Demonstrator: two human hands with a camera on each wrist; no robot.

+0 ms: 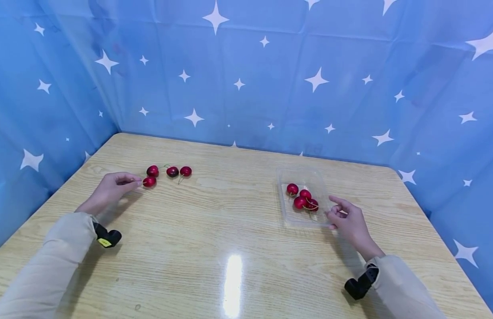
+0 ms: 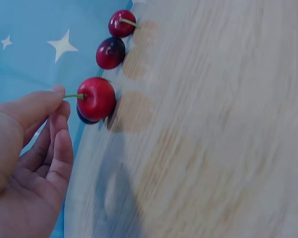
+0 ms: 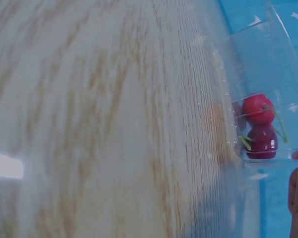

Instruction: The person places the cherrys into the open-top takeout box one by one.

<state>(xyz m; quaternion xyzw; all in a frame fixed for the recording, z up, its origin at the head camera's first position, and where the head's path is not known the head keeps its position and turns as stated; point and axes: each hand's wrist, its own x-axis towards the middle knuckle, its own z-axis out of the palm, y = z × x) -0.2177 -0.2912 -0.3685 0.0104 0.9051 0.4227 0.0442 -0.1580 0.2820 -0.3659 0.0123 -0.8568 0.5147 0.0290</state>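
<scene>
At the left of the table, my left hand (image 1: 114, 188) pinches the green stem of a red cherry (image 2: 97, 98) between thumb and forefinger. Right behind that fruit sits another cherry (image 1: 152, 171), largely hidden in the left wrist view. Two more, a dark-sided cherry (image 1: 172, 172) and a red cherry (image 1: 185, 171), lie just to the right. My right hand (image 1: 349, 220) holds the near right rim of a clear plastic box (image 1: 284, 212), thumb and curled fingers at its edge. Several stemmed cherries (image 1: 300, 203) are grouped inside the box; only part of this hand shows in the right wrist view.
The light wood table (image 1: 214, 221) has rounded far corners and carries a bright light reflection near its front. A blue curtain (image 1: 246, 62) with white stars hangs along the back and both sides. Black wrist cameras (image 1: 108, 236) are strapped over the sleeves.
</scene>
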